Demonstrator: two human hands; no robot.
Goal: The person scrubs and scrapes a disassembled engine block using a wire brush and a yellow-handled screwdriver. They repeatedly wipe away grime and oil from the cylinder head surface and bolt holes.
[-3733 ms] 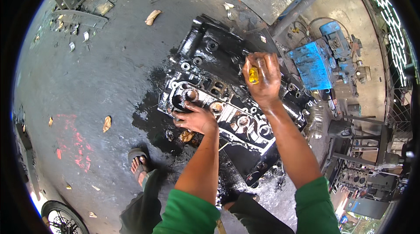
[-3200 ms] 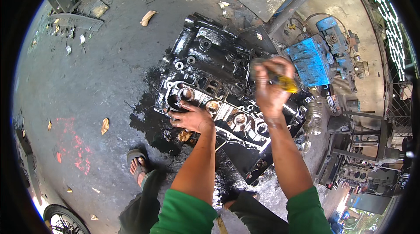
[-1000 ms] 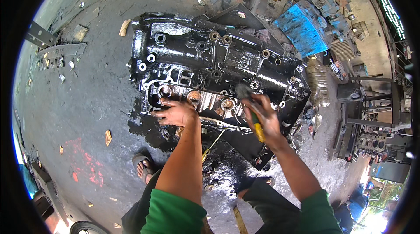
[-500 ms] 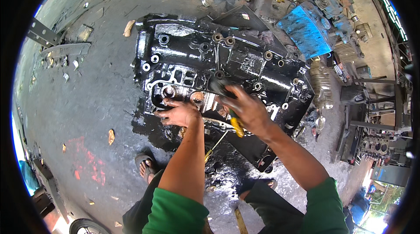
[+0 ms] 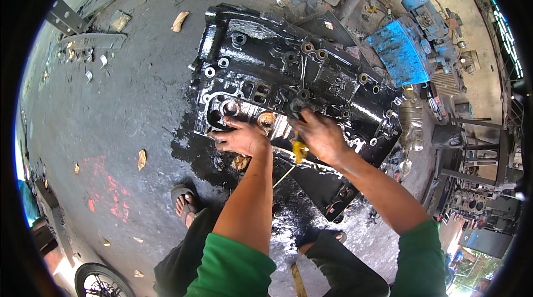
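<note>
A large black engine block (image 5: 261,69), wet with oil, lies on the floor in front of me. My left hand (image 5: 242,137) rests with spread fingers on its near left edge, beside a round bore (image 5: 230,109). Farther right, my right hand (image 5: 322,139) closes around a tool (image 5: 300,152) whose yellow end sticks out below the palm. Its dark far end, blurred by motion, lies over the middle of the block. The grip hides most of the tool, so I cannot tell its kind. A copper-coloured round opening (image 5: 267,120) shows between my hands.
Beyond the block stands a blue machine (image 5: 397,53) with a motor. A thin rod (image 5: 284,176) lies at the near side, above dark oil on the floor. My sandalled foot (image 5: 185,204) is close at the left. A metal frame (image 5: 472,158) stands at right.
The whole view has shifted, so the block appears farther right and slightly turned. My right hand and its tool have moved a little over the block; my left hand keeps its place on the edge.
</note>
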